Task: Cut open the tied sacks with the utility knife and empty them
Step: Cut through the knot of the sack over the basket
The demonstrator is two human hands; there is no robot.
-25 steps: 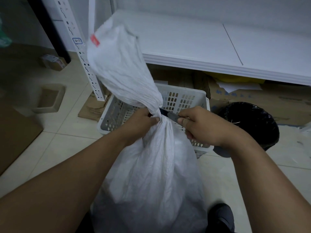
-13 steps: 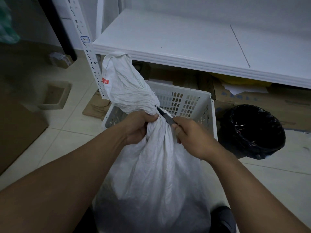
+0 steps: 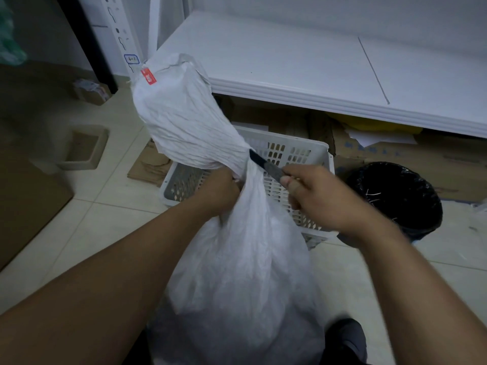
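Tiled floor (image 3: 87, 214) under a white shelf (image 3: 290, 61): white sack (image 3: 237, 259) stands dead centre, perforated basket (image 3: 297, 146) behind it at 12 o'clock, black-lined bin (image 3: 395, 196) at 3 o'clock. Since half a second ago the right hand (image 3: 324, 201), fist wrapped round the utility knife (image 3: 266, 164), has backed off toward 3 o'clock. More of the tool now shows, with its tip at the cinched neck that the left hand (image 3: 221, 191) clamps from 9 o'clock, so I read it as mid-cut, tie not through yet. Sack is crinkled woven plastic, bulging below, flared on top with a red tag (image 3: 148, 76), not open.
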